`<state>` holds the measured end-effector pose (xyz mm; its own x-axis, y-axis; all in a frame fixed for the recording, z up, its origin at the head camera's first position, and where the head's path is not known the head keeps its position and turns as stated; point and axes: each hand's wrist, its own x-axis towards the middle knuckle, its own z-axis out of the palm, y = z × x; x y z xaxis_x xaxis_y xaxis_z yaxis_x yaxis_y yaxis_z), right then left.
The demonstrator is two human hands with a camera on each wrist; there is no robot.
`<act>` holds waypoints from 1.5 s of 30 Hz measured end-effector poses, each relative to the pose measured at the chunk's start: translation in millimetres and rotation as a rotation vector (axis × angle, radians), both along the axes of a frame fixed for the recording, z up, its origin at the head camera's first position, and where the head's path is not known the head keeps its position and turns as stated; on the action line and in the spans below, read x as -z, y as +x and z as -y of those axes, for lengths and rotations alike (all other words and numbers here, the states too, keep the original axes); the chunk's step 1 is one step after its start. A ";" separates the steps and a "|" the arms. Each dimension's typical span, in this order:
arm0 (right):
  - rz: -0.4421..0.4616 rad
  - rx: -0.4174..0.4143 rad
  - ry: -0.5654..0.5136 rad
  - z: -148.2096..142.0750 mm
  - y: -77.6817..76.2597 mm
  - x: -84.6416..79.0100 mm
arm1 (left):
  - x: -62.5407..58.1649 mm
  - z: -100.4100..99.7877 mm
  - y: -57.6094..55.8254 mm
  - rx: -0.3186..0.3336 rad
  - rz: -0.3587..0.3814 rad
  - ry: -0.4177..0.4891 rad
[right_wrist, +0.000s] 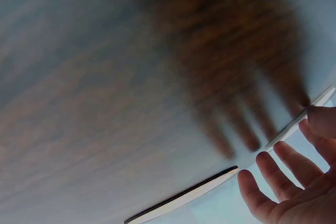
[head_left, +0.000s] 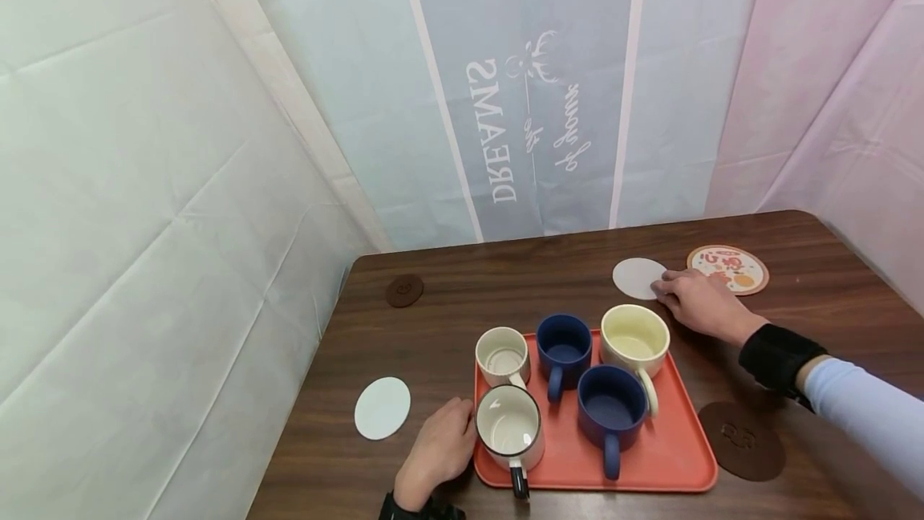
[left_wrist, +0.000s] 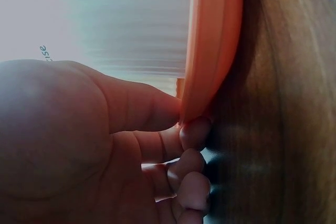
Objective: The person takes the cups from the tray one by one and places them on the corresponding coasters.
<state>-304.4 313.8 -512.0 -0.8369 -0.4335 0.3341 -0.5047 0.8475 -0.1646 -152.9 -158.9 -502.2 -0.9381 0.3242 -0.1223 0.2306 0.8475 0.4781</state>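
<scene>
My left hand (head_left: 443, 441) pinches the left edge of a red-orange tray (head_left: 674, 448) between thumb and index finger, beside a white mug with a black rim (head_left: 509, 424). Behind that mug stands a small white cup (head_left: 502, 353). Two dark blue mugs (head_left: 612, 408) and a pale yellow mug (head_left: 635, 335) share the tray. At the back right, my right hand (head_left: 702, 303) touches the edge of a white round coaster (head_left: 638, 278) with its fingertips. Its fingers look loose and fairly straight in the right wrist view, near the thin coaster edge (right_wrist: 287, 131).
A printed round coaster (head_left: 729, 270) lies just beyond the right hand. Brown round coasters lie right of the tray (head_left: 743, 440) and at the back left (head_left: 404, 290). Another white coaster (head_left: 382, 408) is left of the tray. Fabric curtains (head_left: 549, 143) surround the wooden table (head_left: 447, 295).
</scene>
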 end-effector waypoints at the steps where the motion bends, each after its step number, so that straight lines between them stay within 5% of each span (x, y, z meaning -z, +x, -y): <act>1: 0.010 0.003 0.003 0.1 0.3 0.4 | 0.2 0.0 0.5 0.001 0.002 0.000; 23: 0.105 0.042 -0.057 -2.1 3.2 0.2 | 0.2 -0.8 1.5 0.011 -0.012 0.010; 37: 0.164 -0.020 -0.058 11.7 65.8 -17.3 | -3.2 3.0 -3.2 0.016 -0.052 -0.008; 45: 0.189 -0.008 -0.064 13.1 114.3 -11.8 | -0.2 1.3 0.5 0.011 -0.027 0.006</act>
<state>-190.0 300.7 -500.2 -0.8842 -0.4229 0.1983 -0.4659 0.8284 -0.3108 -152.4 -160.2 -502.0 -0.9374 0.3352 -0.0947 0.2530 0.8420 0.4764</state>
